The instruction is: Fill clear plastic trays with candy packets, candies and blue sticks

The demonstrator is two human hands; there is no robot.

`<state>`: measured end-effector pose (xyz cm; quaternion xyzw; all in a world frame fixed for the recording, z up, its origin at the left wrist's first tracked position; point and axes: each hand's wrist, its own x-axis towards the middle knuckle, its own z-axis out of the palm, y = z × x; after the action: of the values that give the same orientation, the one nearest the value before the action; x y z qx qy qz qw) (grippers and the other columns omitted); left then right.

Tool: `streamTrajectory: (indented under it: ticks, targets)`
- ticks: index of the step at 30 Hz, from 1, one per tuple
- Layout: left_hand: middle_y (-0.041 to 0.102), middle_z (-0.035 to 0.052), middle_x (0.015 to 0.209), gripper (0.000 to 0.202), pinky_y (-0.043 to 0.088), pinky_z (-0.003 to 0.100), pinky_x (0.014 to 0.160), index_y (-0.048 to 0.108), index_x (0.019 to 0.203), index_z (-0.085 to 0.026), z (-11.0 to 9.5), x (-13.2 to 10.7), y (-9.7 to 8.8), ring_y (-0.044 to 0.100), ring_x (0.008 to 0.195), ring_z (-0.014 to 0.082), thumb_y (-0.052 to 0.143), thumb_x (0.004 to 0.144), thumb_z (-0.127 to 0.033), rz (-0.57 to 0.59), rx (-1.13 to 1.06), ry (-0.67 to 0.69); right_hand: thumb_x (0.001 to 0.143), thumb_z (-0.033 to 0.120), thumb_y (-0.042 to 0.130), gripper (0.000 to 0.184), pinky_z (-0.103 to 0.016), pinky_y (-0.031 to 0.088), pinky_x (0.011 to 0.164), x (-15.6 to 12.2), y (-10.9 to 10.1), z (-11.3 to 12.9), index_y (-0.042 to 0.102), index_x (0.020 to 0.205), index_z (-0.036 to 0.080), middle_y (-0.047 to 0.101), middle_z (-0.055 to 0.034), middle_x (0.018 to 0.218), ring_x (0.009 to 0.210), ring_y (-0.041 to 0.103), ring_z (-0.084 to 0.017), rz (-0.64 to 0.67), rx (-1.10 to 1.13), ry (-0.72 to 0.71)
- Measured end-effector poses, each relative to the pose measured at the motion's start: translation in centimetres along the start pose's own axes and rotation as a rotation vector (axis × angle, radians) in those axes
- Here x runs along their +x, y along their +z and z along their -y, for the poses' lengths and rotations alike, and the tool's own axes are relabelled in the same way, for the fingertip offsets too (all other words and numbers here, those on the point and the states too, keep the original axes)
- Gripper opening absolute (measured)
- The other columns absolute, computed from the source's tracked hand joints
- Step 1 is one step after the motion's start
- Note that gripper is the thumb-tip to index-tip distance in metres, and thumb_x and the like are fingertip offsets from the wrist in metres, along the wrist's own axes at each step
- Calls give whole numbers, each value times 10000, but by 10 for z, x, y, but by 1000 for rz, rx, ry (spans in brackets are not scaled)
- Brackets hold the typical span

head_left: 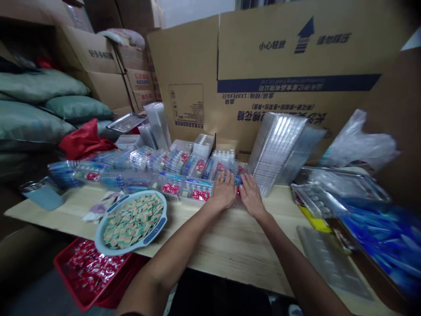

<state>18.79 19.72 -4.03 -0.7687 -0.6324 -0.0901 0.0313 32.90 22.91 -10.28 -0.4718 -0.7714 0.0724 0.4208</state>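
My left hand [224, 189] and my right hand [251, 196] lie side by side on the far part of the light wooden table [230, 245], fingers extended. Both touch a clear plastic blister tray [238, 202] between them, and a small blue-and-red item [237, 184] shows just beyond my fingertips. Whether either hand grips the tray is hard to see. A row of clear trays [174, 184] with red-and-white packets and blue items spreads to the left of my hands. A tall stack of clear ribbed trays [278, 149] leans just beyond my right hand.
A blue-rimmed colander of striped sponge pieces [131, 224] sits left on the table. Below it stands a red crate of red packets [88, 272]. To the right lie a metal tray [338, 186] and a box of blue items [384, 241]. A large cardboard box [263, 74] stands behind.
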Motion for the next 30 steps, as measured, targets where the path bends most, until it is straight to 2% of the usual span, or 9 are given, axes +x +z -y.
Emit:
streamTrajectory:
  ticks: [2, 4, 7, 11, 16, 19, 22, 26, 30]
  targets:
    - [230, 187, 1665, 632, 182, 484, 1262, 312, 1571, -28, -4, -4, -2, 184, 1553, 345, 301, 1031, -357, -9, 9, -4, 1012, 476, 267, 648, -514, 243, 1248, -6, -9, -2, 460, 1501, 99, 427, -152, 1575, 1512, 292, -271, -43, 94, 64]
    - [227, 188, 1666, 637, 180, 482, 1262, 301, 1577, -33, -7, -8, -4, 176, 1556, 343, 315, 1028, -356, -19, 13, -14, 997, 492, 282, 645, -494, 281, 1233, -12, -18, -7, 483, 1488, 126, 463, -142, 1552, 1469, 376, -261, -89, 168, 155]
    - [228, 192, 1665, 645, 188, 487, 1257, 307, 1578, -49, -10, -11, -6, 182, 1554, 347, 346, 1022, -373, -21, 15, -33, 929, 442, 373, 592, -489, 355, 1189, -24, -30, -16, 584, 1398, 147, 580, -143, 1444, 1357, 515, -279, -113, 240, 318]
    - [207, 211, 1665, 662, 197, 506, 1249, 320, 1570, -39, -11, -14, -10, 181, 1551, 369, 384, 1014, -394, -22, 4, -36, 798, 343, 464, 574, -503, 414, 1138, -48, -42, -27, 649, 1312, 164, 651, -130, 1350, 1266, 585, -300, -85, 282, 469]
    - [210, 235, 1659, 664, 188, 516, 1247, 360, 1545, -29, -9, -25, -11, 173, 1552, 375, 415, 1011, -419, -89, 5, -2, 771, 333, 461, 599, -480, 462, 1095, -80, -60, -32, 658, 1288, 103, 657, -168, 1317, 1223, 613, -300, -34, 302, 498]
    - [180, 209, 1676, 709, 159, 524, 1253, 365, 1552, -83, -5, -33, -10, 119, 1565, 363, 478, 982, -489, -135, 14, 157, 766, 304, 457, 572, -449, 472, 1096, -89, -70, -31, 676, 1265, 129, 660, -147, 1317, 1226, 616, -279, -2, 293, 495]
    - [181, 168, 1686, 817, 157, 552, 1245, 370, 1563, -173, 4, -31, -8, 100, 1565, 380, 603, 895, -582, -90, 37, 313, 756, 261, 450, 540, -435, 479, 1092, -85, -76, -26, 699, 1219, 140, 683, -139, 1271, 1208, 626, -267, 0, 261, 468]
    - [226, 170, 1673, 828, 246, 558, 1212, 336, 1585, -210, 19, -14, -7, 194, 1542, 404, 635, 890, -544, -10, 60, 237, 777, 240, 451, 490, -428, 484, 1084, -77, -88, -19, 713, 1183, 157, 695, -126, 1233, 1180, 636, -259, -7, 214, 391]
    - [244, 172, 1665, 762, 302, 541, 1191, 328, 1592, -211, 25, -6, -5, 250, 1526, 400, 597, 934, -486, -14, 80, 206, 792, 231, 472, 450, -434, 493, 1069, -73, -112, -24, 726, 1160, 183, 703, -109, 1222, 1164, 642, -259, 3, 178, 350]
